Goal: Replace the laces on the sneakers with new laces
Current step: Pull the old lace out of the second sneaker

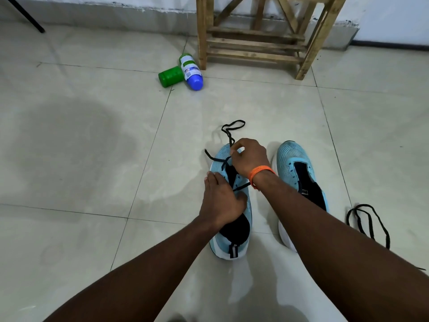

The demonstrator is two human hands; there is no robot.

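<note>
Even indoor light, floor [92, 159] glare, soft shadows, wide-angle bending

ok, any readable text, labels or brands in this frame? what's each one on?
Nothing legible.
Label on the white bottle: print blurred, unreadable.
Tongue tag on the unlaced sneaker: white letters, too small and cut off to read.
Green container: no text visible.
</note>
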